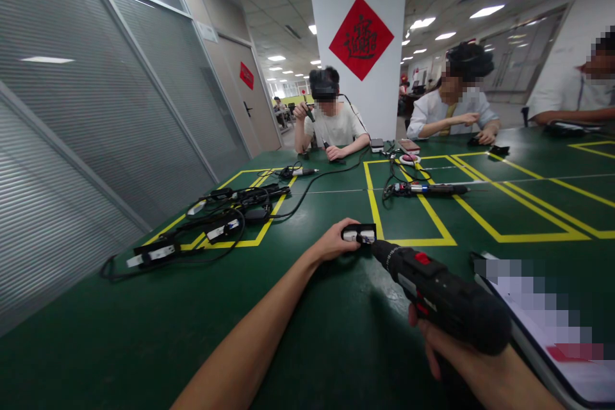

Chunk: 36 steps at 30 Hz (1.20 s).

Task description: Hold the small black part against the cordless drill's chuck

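Note:
My left hand (336, 241) grips a small black open-topped case (364, 229) with a white part inside, keeping it on the green table. My right hand (444, 341) is wrapped round the handle of a black cordless drill (439, 295) with red details. The drill points away and to the left, and its front end is right at the case's right side. Whether the bit touches the case, I cannot make out. Most of the right hand's fingers are hidden behind the drill.
Black cabled devices (254, 205) and several black-and-white pieces (154, 254) lie to the left. A blue-and-black pen-like tool (427, 189) lies further back. A tablet or laptop (542, 333) is at the right. People (336, 118) sit across the green table (192, 333), which has yellow tape outlines.

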Each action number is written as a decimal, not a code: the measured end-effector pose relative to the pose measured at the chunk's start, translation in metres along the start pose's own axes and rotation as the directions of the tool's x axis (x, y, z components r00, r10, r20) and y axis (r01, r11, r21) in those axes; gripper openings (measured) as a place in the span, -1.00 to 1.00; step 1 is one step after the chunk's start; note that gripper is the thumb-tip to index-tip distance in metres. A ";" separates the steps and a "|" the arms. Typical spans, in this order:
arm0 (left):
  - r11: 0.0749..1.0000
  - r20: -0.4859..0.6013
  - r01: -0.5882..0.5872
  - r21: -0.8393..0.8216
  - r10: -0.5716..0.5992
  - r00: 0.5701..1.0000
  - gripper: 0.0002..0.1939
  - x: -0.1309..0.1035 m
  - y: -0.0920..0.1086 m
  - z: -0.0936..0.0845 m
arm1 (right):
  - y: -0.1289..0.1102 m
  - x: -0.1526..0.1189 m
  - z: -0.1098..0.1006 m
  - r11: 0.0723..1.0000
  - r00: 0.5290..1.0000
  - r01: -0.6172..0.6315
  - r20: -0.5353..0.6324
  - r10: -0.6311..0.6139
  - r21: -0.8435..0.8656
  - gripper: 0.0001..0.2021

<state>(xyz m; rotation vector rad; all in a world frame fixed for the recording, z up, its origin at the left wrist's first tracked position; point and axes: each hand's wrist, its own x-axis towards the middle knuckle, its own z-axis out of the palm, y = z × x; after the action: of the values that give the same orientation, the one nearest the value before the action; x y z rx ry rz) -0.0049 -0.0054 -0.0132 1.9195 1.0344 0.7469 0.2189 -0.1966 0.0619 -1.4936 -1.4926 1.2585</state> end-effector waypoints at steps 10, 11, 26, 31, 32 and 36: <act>0.998 -0.031 0.007 0.058 -0.005 1.000 -0.52 0.002 -0.003 0.003 | -0.010 -0.004 0.004 0.998 0.997 -0.036 -0.072 0.032 -0.050 -0.80; 0.998 -0.027 0.007 0.059 -0.005 1.000 -0.52 0.002 -0.003 0.003 | -0.010 -0.004 0.004 0.997 0.996 -0.044 -0.076 0.040 -0.057 -0.79; 0.995 -0.009 -0.039 0.093 0.040 0.999 -0.52 0.002 -0.004 -0.001 | 0.011 0.009 0.006 1.000 0.999 0.022 0.024 -0.022 0.019 -0.88; 0.992 -0.012 -0.043 0.116 0.044 0.999 -0.51 0.002 -0.003 -0.002 | 0.029 0.015 0.017 0.999 0.999 0.031 -0.011 -0.031 0.022 -0.81; 0.992 -0.009 -0.047 0.118 0.048 0.999 -0.51 0.002 -0.003 -0.002 | 0.031 0.016 0.020 0.999 0.999 0.037 -0.030 -0.036 0.026 -0.79; 0.992 0.006 -0.061 0.112 0.061 0.998 -0.51 0.002 -0.002 -0.004 | 0.032 0.017 0.028 0.999 0.999 -0.006 -0.048 0.007 0.033 -0.76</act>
<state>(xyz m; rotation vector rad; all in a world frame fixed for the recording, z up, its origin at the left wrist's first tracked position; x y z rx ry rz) -0.0075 -0.0011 -0.0127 2.0557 1.0396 0.7342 0.2016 -0.1881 0.0207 -1.4984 -1.4304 1.2363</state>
